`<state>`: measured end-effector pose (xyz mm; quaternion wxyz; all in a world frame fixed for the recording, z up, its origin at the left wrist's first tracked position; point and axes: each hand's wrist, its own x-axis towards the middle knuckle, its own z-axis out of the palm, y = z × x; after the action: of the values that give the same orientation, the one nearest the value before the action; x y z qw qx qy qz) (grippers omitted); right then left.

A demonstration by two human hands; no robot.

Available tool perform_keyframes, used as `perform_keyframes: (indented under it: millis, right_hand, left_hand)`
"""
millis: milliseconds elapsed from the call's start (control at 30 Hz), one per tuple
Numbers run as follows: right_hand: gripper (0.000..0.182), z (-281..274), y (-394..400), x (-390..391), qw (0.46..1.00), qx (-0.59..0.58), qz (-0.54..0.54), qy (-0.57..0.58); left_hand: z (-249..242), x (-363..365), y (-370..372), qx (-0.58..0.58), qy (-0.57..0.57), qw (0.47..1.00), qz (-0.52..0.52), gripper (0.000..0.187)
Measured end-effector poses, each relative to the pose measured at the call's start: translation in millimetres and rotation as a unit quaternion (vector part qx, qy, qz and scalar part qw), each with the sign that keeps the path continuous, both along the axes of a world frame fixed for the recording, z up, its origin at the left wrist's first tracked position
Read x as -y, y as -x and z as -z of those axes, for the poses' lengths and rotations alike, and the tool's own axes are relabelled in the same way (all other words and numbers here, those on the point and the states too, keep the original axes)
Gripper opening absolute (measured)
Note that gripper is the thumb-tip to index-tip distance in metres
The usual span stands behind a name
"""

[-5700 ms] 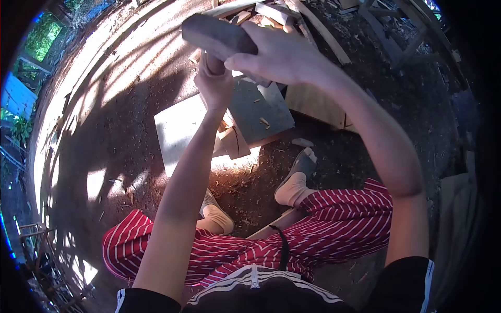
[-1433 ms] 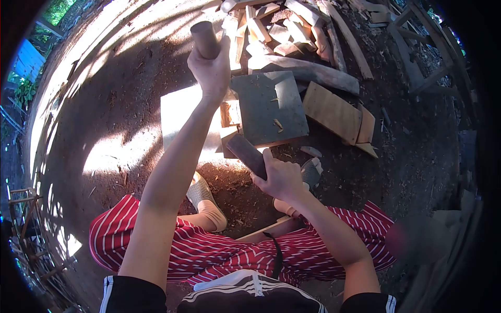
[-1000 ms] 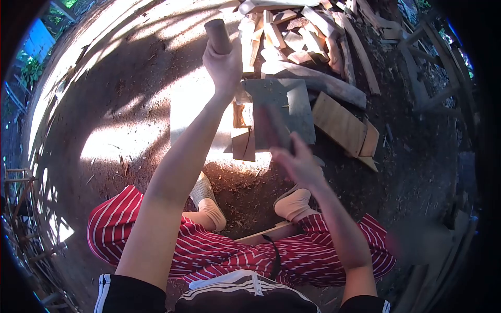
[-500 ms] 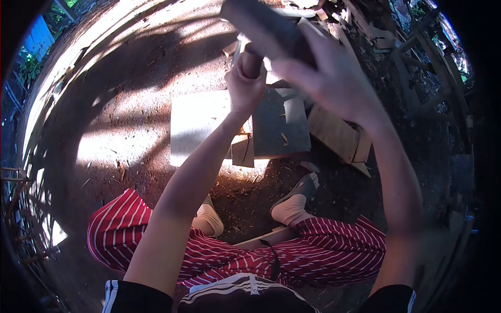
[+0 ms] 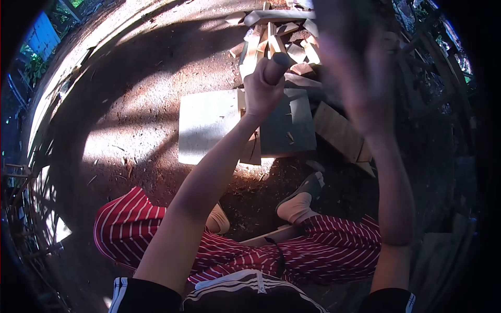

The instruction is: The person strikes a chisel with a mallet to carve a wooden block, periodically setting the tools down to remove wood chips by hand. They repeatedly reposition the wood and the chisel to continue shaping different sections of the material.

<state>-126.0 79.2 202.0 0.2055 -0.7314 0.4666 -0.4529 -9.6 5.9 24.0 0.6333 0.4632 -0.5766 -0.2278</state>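
My left hand (image 5: 260,96) is closed around a round wooden tool handle (image 5: 278,63), whose end points up toward me. The tool's working end is hidden. To its right, my right hand (image 5: 369,99) is raised and smeared by motion, gripping a thick dark block of wood (image 5: 345,26). The block is apart from the handle. Beneath my left hand lies a low flat surface, with a pale sunlit part (image 5: 206,128) and a grey shaded part (image 5: 288,128). A narrow wooden piece (image 5: 252,151) sits between these parts, partly hidden by my forearm.
Offcuts of wood (image 5: 297,52) are heaped beyond the surface. A brown board (image 5: 339,133) leans at its right. My sandalled foot (image 5: 300,201) rests on the dirt ground (image 5: 122,148) close to the near edge. Wooden framing (image 5: 430,73) stands in shadow at the far right.
My right hand has swung the block up and to the right, away from the handle. My left hand, still gripping the handle, appears slightly farther right as the view shifts.
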Motion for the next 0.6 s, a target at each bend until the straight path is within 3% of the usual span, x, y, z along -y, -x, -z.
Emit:
perform_keyframes:
  millis: [33, 67, 133, 167, 200, 233, 333, 367, 467, 500, 533, 600]
  right_hand:
    - [0.058, 22.1, 6.5, -0.3, 0.951, -0.294, 0.086, 0.038]
    - [0.063, 34.7, -2.4, -5.2, 0.937, -0.341, 0.068, 0.034]
    - [0.057, 24.9, 17.2, -1.6, 0.921, -0.382, 0.067, -0.04]
    - [0.059, 12.8, 15.4, -3.1, 0.966, -0.249, 0.031, -0.062]
    - [0.061, 4.0, 13.5, -5.2, 0.99, -0.111, -0.002, -0.086]
    - [0.057, 0.0, 12.9, -4.6, 0.999, -0.024, -0.029, -0.008]
    - [0.056, 17.5, 8.1, -5.7, 0.999, -0.021, 0.029, 0.02]
    - [0.063, 27.2, 2.5, -9.8, 0.941, -0.327, 0.084, -0.034]
    - [0.065, 26.2, 14.4, -7.4, 0.937, -0.346, 0.034, -0.047]
    - [0.06, 22.1, 13.4, -8.2, 0.967, -0.253, 0.029, -0.007]
    - [0.049, 12.5, 12.3, -10.2, 0.991, -0.13, 0.001, -0.032]
    - [0.042, 8.0, 2.4, -10.8, 0.994, 0.071, -0.055, 0.057]
  left_hand:
    - [-0.8, 0.3, -2.7, -0.021, 0.021, 0.999, 0.041, 0.022]
    - [-0.5, 0.8, -3.5, -0.02, 0.026, 0.998, 0.045, 0.022]
    - [6.3, 6.8, 0.0, -0.058, 0.039, 0.995, 0.068, 0.023]
    - [7.3, 6.2, 1.1, -0.016, 0.062, 0.998, 0.02, 0.023]
    - [6.4, 4.2, 0.8, 0.0, 0.003, 1.0, 0.018, 0.024]
    - [12.3, 7.5, 0.2, -0.01, -0.025, 0.999, 0.029, 0.024]
    - [13.2, 4.7, -7.0, -0.024, -0.019, 0.999, 0.038, 0.023]
    - [8.7, 3.1, -8.1, -0.026, 0.015, 0.999, 0.041, 0.023]
    - [7.9, 4.4, -7.5, -0.096, 0.053, 0.991, 0.078, 0.022]
    - [7.3, 4.3, -12.7, -0.007, 0.053, 0.998, 0.037, 0.022]
    - [9.3, -0.8, -10.2, -0.013, 0.009, 1.0, 0.02, 0.022]
    - [12.3, -1.1, -7.6, 0.018, -0.035, 0.999, -0.005, 0.022]
